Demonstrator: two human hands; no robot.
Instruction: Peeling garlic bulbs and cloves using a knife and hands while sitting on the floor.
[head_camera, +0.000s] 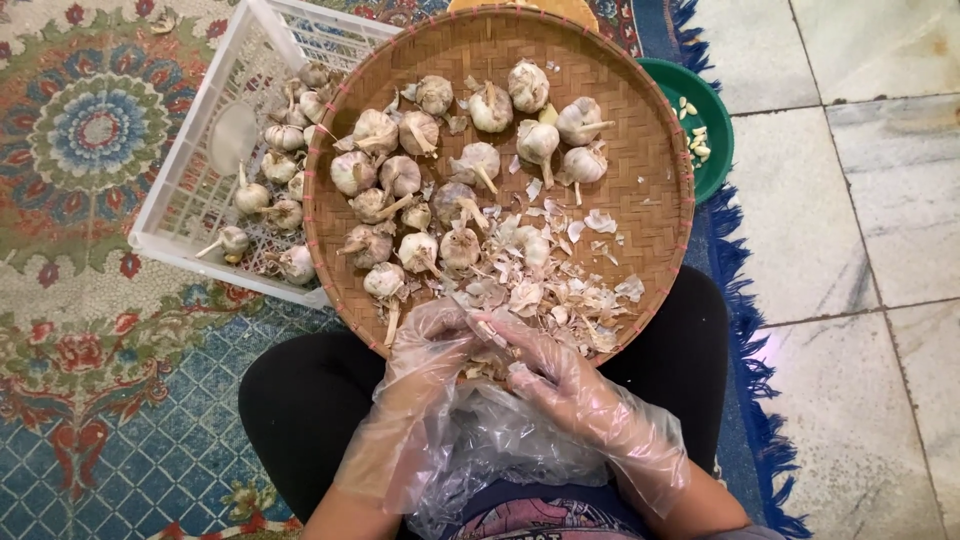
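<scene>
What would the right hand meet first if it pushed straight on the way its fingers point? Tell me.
Probably the left hand: the right hand points up-left at it, the two nearly touching over the garlic piece between their fingertips. Past that lie bulbs on the woven tray.

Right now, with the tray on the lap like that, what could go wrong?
1. The woven tray rests on the person's knees; a tilt could roll the garlic bulbs onto the carpet.
2. Loose skins pile near the tray's near rim, beside the left hand and right hand, and may spill off.
3. The plastic gloves sit baggy, so grip on the garlic may slip.
</scene>
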